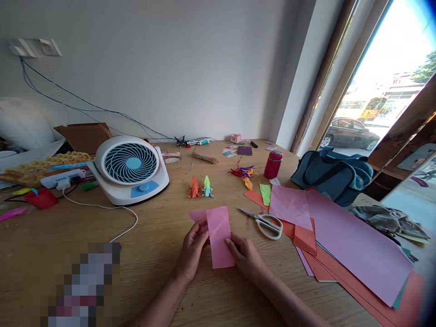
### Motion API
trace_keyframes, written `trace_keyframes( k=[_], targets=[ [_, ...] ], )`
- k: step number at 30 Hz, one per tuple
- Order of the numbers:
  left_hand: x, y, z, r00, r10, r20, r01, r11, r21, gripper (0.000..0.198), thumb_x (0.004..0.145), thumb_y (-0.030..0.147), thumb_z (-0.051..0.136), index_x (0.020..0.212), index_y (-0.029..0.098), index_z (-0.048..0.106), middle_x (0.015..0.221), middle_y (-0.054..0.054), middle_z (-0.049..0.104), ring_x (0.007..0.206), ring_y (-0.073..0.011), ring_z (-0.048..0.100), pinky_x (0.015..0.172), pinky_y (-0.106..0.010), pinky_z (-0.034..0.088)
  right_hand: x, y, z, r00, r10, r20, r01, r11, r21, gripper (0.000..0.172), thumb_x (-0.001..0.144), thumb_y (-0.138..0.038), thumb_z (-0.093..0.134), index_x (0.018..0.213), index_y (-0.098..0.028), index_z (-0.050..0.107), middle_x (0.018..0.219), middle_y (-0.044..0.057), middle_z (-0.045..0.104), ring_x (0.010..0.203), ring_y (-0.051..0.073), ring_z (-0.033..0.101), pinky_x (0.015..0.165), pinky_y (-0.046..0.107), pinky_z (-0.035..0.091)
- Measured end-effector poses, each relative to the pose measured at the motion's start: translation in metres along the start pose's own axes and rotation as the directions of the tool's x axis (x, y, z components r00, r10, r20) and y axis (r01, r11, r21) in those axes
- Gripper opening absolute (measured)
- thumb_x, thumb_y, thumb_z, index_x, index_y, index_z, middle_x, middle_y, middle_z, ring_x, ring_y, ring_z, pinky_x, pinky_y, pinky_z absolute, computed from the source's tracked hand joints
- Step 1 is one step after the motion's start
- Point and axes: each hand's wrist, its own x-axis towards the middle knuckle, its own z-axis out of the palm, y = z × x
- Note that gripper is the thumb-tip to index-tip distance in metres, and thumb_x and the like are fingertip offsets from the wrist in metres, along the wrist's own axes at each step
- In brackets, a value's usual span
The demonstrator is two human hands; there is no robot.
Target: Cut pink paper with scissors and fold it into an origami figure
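Observation:
A folded sheet of pink paper (220, 240) is held up between my two hands over the wooden table. My left hand (193, 249) grips its left side, thumb and fingers closed on it, with a pink flap sticking out behind. On the right edge, my right hand (245, 254) pinches the sheet between thumb and fingers. White-handled scissors (267, 222) lie to the right of the paper, blades pointing left. Beyond my hands stand two small origami figures, an orange one (194, 187) and a green and blue one (207, 187).
Coloured paper sheets (357, 245) are piled at the right, near a teal bag (332, 175) and a red flask (273, 164). Origami pieces (243, 171) lie farther back. A white fan (131, 168) stands left, its cable (132, 222) running across the table. A blurred-out object (81, 286) lies front left.

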Motion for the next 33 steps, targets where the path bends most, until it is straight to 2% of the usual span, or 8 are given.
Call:
trace_keyframes(
  k=[5, 10, 14, 18, 21, 25, 29, 33],
  targets=[
    [0.0, 0.0, -0.001, 0.997, -0.012, 0.076, 0.014, 0.999, -0.036, 0.035, 0.083, 0.051, 0.065, 0.079, 0.017, 0.064, 0.072, -0.001, 0.059, 0.069, -0.0138, 0.051, 0.066, -0.023, 0.044, 0.0, 0.0, 0.001, 1.0, -0.013, 0.007, 0.013, 0.999, -0.036, 0.038, 0.096, -0.046, 0.043, 0.069, -0.019, 0.046, 0.064, -0.004, 0.043, 0.059, 0.012, 0.036, 0.056, 0.025, 0.028],
    [0.0, 0.001, -0.001, 1.0, 0.008, 0.003, -0.008, 0.988, 0.155, 0.032, 0.072, 0.045, 0.077, 0.071, 0.016, 0.063, 0.068, 0.001, 0.054, 0.067, -0.0131, 0.046, 0.066, -0.022, 0.041, -0.002, 0.001, 0.002, 1.0, -0.01, 0.017, 0.01, 0.999, -0.045, 0.038, 0.097, -0.044, 0.042, 0.068, -0.02, 0.043, 0.063, -0.004, 0.041, 0.059, 0.011, 0.036, 0.056, 0.024, 0.029],
    [0.003, -0.003, -0.006, 1.0, 0.001, -0.017, 0.001, 0.988, 0.156, 0.033, 0.071, 0.045, 0.077, 0.067, 0.016, 0.062, 0.065, 0.001, 0.051, 0.064, -0.0122, 0.043, 0.062, -0.021, 0.039, -0.002, -0.003, 0.001, 0.999, -0.032, 0.006, 0.032, 0.996, -0.086, 0.035, 0.097, -0.04, 0.044, 0.069, -0.019, 0.049, 0.062, -0.004, 0.045, 0.059, 0.012, 0.039, 0.056, 0.024, 0.031],
    [0.007, -0.008, -0.011, 0.999, -0.035, -0.037, 0.037, 0.997, 0.071, 0.031, 0.072, 0.042, 0.077, 0.069, 0.016, 0.061, 0.064, 0.002, 0.05, 0.061, -0.0101, 0.041, 0.059, -0.02, 0.038, 0.002, -0.003, -0.011, 0.988, -0.099, -0.119, 0.082, 0.986, -0.145, 0.025, 0.097, -0.034, 0.044, 0.095, -0.019, 0.063, 0.084, 0.003, 0.061, 0.072, 0.015, 0.053, 0.063, 0.025, 0.04],
    [0.007, -0.006, -0.011, 0.996, -0.046, -0.076, 0.047, 0.999, 0.02, 0.032, 0.069, 0.04, 0.079, 0.067, 0.016, 0.059, 0.062, 0.004, 0.045, 0.058, -0.008, 0.037, 0.054, -0.018, 0.034, 0.007, 0.008, -0.032, 0.947, -0.177, -0.269, 0.091, 0.949, -0.302, 0.024, 0.097, -0.031, 0.043, 0.102, -0.02, 0.063, 0.093, 0.006, 0.061, 0.078, 0.017, 0.057, 0.07, 0.027, 0.045],
    [0.007, -0.002, -0.009, 0.994, -0.065, -0.093, 0.062, 0.997, -0.037, 0.033, 0.066, 0.04, 0.081, 0.065, 0.015, 0.059, 0.061, 0.005, 0.045, 0.057, -0.0075, 0.037, 0.054, -0.018, 0.034, 0.012, 0.032, -0.07, 0.908, -0.156, -0.39, -0.14, 0.763, -0.631, 0.025, 0.092, -0.025, 0.045, 0.111, -0.02, 0.062, 0.108, 0.009, 0.06, 0.1, 0.022, 0.06, 0.084, 0.032, 0.046],
    [0.007, -0.001, -0.009, 0.99, -0.104, -0.096, 0.09, 0.986, -0.141, 0.032, 0.064, 0.037, 0.084, 0.065, 0.016, 0.06, 0.062, 0.005, 0.049, 0.057, -0.007, 0.041, 0.054, -0.017, 0.036, 0.012, 0.051, -0.095, 0.887, -0.051, -0.459, -0.307, 0.675, -0.67, 0.028, 0.09, -0.023, 0.049, 0.112, -0.016, 0.064, 0.11, 0.015, 0.06, 0.102, 0.029, 0.06, 0.083, 0.038, 0.045],
    [0.01, -0.003, -0.011, 0.986, -0.1, -0.133, 0.069, 0.972, -0.224, 0.032, 0.061, 0.034, 0.087, 0.066, 0.017, 0.06, 0.063, 0.006, 0.053, 0.058, -0.0063, 0.046, 0.057, -0.016, 0.04, 0.009, 0.056, -0.098, 0.905, 0.039, -0.424, -0.359, 0.608, -0.708, 0.02, 0.088, -0.021, 0.055, 0.103, -0.019, 0.068, 0.099, 0.011, 0.064, 0.095, 0.027, 0.062, 0.078, 0.036, 0.043]
  ],
)
